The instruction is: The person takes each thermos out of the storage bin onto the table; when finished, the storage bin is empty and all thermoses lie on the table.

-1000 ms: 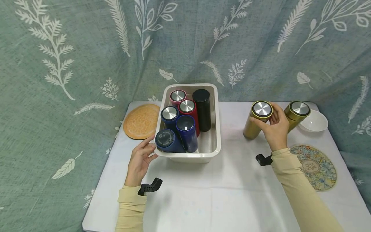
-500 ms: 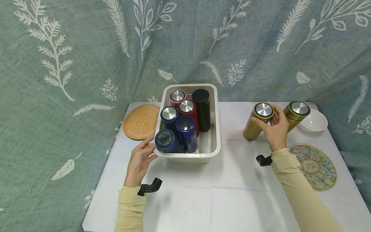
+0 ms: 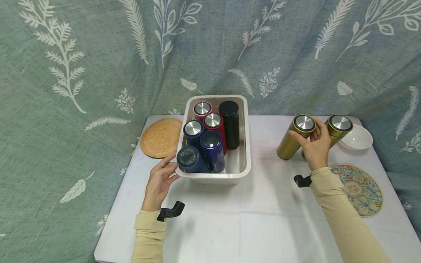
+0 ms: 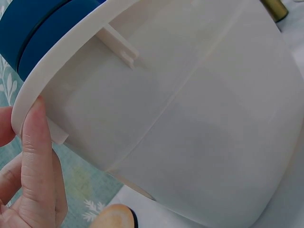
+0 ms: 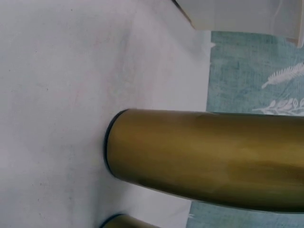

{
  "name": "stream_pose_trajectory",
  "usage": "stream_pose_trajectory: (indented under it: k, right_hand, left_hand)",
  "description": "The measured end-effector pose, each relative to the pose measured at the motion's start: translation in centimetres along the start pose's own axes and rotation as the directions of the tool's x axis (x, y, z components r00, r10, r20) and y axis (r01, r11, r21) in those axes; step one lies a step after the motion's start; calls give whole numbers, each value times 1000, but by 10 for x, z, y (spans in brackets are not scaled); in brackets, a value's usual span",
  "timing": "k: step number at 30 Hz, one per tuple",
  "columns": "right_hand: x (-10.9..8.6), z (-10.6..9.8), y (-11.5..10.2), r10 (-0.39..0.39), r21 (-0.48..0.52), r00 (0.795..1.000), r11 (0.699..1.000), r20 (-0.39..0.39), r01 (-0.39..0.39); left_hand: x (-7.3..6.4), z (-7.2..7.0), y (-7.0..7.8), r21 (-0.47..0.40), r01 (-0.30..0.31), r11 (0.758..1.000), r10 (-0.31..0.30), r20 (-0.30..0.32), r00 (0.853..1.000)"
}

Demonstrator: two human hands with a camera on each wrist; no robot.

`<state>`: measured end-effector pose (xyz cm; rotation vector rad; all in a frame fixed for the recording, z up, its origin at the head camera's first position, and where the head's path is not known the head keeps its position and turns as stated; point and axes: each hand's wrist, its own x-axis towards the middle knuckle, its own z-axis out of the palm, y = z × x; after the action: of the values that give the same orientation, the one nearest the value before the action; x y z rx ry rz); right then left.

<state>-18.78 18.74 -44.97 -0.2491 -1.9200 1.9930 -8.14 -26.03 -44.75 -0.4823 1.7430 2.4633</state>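
My right hand (image 3: pixel 315 148) grips a gold thermos (image 3: pixel 290 143) near its silver-topped lid. The thermos leans right, its base low at the table; its side fills much of the right wrist view (image 5: pixel 199 159). Just right of that hand stands a second gold thermos (image 3: pixel 334 133), its body partly hidden by the hand. My left hand (image 3: pixel 158 184) holds the near-left corner of a pale plastic bin (image 3: pixel 248 149), thumb and fingers pinching its rim in the left wrist view (image 4: pixel 71 50). Inside the bin are several thermoses: blue (image 3: pixel 212 155), red (image 3: pixel 218 128), pink and black (image 3: pixel 231 128).
An orange round mat (image 3: pixel 159 138) lies left of the bin. Behind the second gold thermos is a white bowl (image 3: pixel 356 138). A patterned round mat (image 3: pixel 365 193) lies beside the right forearm. A patterned cloth (image 3: pixel 210 54) hangs at the table's back and sides.
The top of the held gold thermos has tilted right with my right hand, toward the second one, while its base stays nearly in place. My left hand and the bin have not moved.
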Motion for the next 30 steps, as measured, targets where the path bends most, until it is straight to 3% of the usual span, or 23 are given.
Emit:
stream_pose_trajectory:
  k: [7,23,30]
  right_hand:
    - [2,1,0,30,-53,1000,998,-4,-30]
    - [3,2,2,-11,-217,1000,976,0,11]
    - [0,1,-1,-11,-208,1000,978,14,13]
  left_hand:
    - [1,0,0,-1,0,1000,0,-3,1000]
    - [0,0,0,3,-3,1000,3,-2,1000]
    - [0,0,0,2,-2,1000,2,-7,1000]
